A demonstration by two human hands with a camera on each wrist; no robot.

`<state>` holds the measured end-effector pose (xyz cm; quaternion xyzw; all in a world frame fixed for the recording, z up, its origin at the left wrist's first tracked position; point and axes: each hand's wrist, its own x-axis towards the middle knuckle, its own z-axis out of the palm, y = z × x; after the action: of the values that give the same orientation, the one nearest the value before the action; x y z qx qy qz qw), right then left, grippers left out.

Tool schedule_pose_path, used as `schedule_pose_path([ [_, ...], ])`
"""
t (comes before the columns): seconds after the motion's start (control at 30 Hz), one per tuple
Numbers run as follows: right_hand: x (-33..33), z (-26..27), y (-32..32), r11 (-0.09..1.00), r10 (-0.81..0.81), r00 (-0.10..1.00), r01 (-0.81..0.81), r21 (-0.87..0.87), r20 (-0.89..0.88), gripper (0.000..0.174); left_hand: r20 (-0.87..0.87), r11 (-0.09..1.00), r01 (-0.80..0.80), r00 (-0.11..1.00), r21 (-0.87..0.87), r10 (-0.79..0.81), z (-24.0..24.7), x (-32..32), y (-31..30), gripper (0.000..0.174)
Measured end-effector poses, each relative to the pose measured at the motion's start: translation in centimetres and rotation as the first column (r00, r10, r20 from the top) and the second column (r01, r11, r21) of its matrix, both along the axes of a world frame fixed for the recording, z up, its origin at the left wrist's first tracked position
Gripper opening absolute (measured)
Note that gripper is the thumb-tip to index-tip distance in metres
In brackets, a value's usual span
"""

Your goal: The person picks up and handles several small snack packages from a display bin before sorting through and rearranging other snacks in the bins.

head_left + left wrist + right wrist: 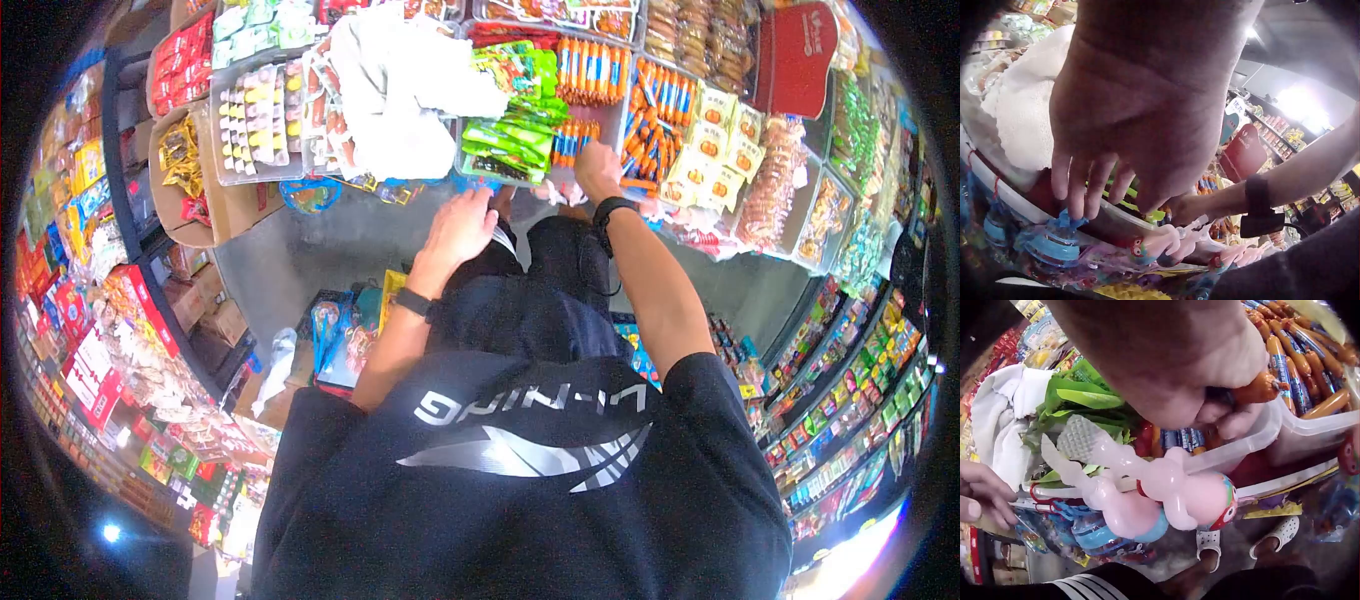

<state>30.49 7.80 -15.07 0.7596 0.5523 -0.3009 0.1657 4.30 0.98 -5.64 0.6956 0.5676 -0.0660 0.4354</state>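
My right hand (598, 170) is over the front of a clear plastic bin; in the right wrist view its curled fingers grip an orange-wrapped sausage (1254, 390). More orange and blue sausages (1297, 369) lie to the right of it, and green packets (515, 135) to the left. My left hand (462, 228) hangs by the bins' front edge with loosely bent fingers. In the left wrist view nothing shows in this hand (1141, 112), and its fingertips are near a blue-wrapped item (1057, 244); contact cannot be told.
A white cloth (400, 90) covers bins left of the green packets. Pink balloon-like toys (1166, 481) hang along the front rim. Yellow square packets (715, 150) and a red panel (797, 60) are at the right. Shelves of snacks line both sides, with a cardboard box (235, 215) at the left.
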Motion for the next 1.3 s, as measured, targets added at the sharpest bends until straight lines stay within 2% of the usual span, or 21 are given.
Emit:
schedule_pose_path([
  [0.1, -0.5, 0.3, 0.2, 0.996, 0.080, 0.996, -0.080, -0.031, 0.024, 0.022, 0.060, 0.995, -0.038, 0.998, 0.088, 0.032, 0.1, -0.2, -0.1, 0.032],
  [0.17, -0.3, -0.6, -0.9, 0.995, 0.062, 0.998, -0.064, 0.072, 0.031, 0.025, 0.073, 0.995, -0.035, 0.997, 0.092, 0.028, 0.1, -0.5, 0.1, 0.032],
  [0.23, -0.4, 2.1, -1.5, 0.997, 0.073, 0.997, -0.072, 0.031, -0.015, 0.026, 0.107, 0.994, -0.037, 0.994, 0.107, 0.025, -0.2, -0.1, 0.5, 0.033],
  [0.3, -0.8, 4.4, -2.3, 0.993, -0.063, 0.998, 0.063, 0.098, -0.007, 0.026, 0.263, 0.991, -0.098, 0.962, 0.091, 0.071, -0.7, 0.6, 1.1, 0.033],
  [0.33, -0.7, 5.8, -2.8, 0.985, -0.105, 0.994, 0.107, 0.135, -0.021, 0.026, 0.268, 1.000, -0.021, 0.963, -0.008, 0.022, -0.3, 1.3, 2.2, 0.039],
  [0.4, -0.6, 10.0, -4.1, 0.968, -0.178, 0.982, 0.187, 0.166, -0.070, 0.026, 0.302, 0.998, 0.053, 0.952, -0.019, -0.045, 0.2, 3.7, 4.2, 0.038],
  [0.47, 0.8, 10.5, -6.7, 0.954, -0.214, 0.975, 0.220, 0.202, -0.051, 0.027, 0.360, 0.983, 0.164, 0.924, -0.078, -0.126, 0.1, 6.6, 5.9, 0.036],
  [0.53, 2.3, 11.6, -8.7, 0.942, -0.245, 0.969, 0.246, 0.229, -0.032, 0.027, 0.406, 0.979, 0.199, 0.898, -0.037, -0.167, -1.2, 9.9, 7.0, 0.036],
  [0.57, 3.0, 12.3, -9.4, 0.923, -0.335, 0.942, 0.335, 0.188, -0.036, 0.027, 0.439, 0.974, 0.224, 0.875, 0.008, -0.205, -2.1, 11.4, 7.4, 0.037],
  [0.7, 5.0, 13.5, -12.0, 0.857, -0.480, 0.869, 0.494, 0.149, -0.122, 0.028, 0.339, 0.966, 0.252, 0.916, -0.066, -0.216, -5.2, 16.7, 8.8, 0.038],
  [0.77, 5.4, 13.2, -12.6, 0.868, -0.465, 0.881, 0.473, 0.152, -0.090, 0.027, 0.193, 0.983, -0.053, 0.977, -0.178, 0.088, -9.6, 19.3, 8.1, 0.049],
  [0.8, 5.1, 13.2, -12.7, 0.844, -0.493, 0.857, 0.514, 0.156, -0.151, 0.027, 0.193, 0.977, -0.093, 0.972, -0.191, 0.130, -10.6, 19.6, 8.2, 0.060],
  [0.87, 4.4, 13.0, -12.5, 0.811, -0.513, 0.823, 0.558, 0.178, -0.245, 0.025, 0.191, 0.960, -0.179, 0.956, -0.214, 0.221, -12.2, 20.6, 7.4, 0.062],
  [0.93, 4.0, 12.3, -11.8, 0.846, -0.459, 0.865, 0.496, 0.198, -0.202, 0.024, 0.152, 0.930, -0.322, 0.925, -0.178, 0.350, -12.8, 21.4, 7.0, 0.066],
  [0.97, 3.7, 11.9, -11.3, 0.876, -0.401, 0.901, 0.430, 0.217, -0.166, 0.023, 0.150, 0.928, -0.325, 0.923, -0.184, 0.353, -13.2, 21.4, 7.0, 0.066],
  [1.03, 2.9, 11.5, -9.9, 0.857, -0.429, 0.875, 0.473, 0.205, -0.226, 0.023, 0.227, 0.886, -0.368, 0.871, -0.284, 0.435, -14.7, 21.0, 7.0, 0.061],
  [1.1, 2.1, 11.0, -7.7, 0.835, -0.336, 0.906, 0.413, 0.364, -0.258, 0.023, 0.271, 0.909, -0.301, 0.885, -0.287, 0.379, -16.3, 19.9, 7.2, 0.055],
  [1.17, 1.9, 9.2, -5.6, 0.884, -0.288, 0.944, 0.326, 0.335, -0.158, 0.024, 0.331, 0.784, -0.407, 0.742, -0.470, 0.583, -16.4, 19.0, 7.2, 0.051],
  [1.2, 1.3, 8.6, -4.2, 0.873, -0.332, 0.930, 0.366, 0.321, -0.158, 0.026, 0.264, 0.754, -0.400, 0.765, -0.522, 0.588, -14.3, 18.4, 8.0, 0.048],
  [1.27, 0.5, 7.3, -2.2, 0.867, -0.368, 0.915, 0.401, 0.294, -0.162, 0.029, 0.305, 0.784, -0.410, 0.758, -0.466, 0.577, -14.3, 18.4, 7.5, 0.049],
  [1.3, 0.3, 6.4, -1.3, 0.881, -0.313, 0.942, 0.334, 0.335, -0.118, 0.031, 0.355, 0.821, -0.405, 0.757, -0.403, 0.548, -14.4, 18.6, 7.2, 0.049],
])
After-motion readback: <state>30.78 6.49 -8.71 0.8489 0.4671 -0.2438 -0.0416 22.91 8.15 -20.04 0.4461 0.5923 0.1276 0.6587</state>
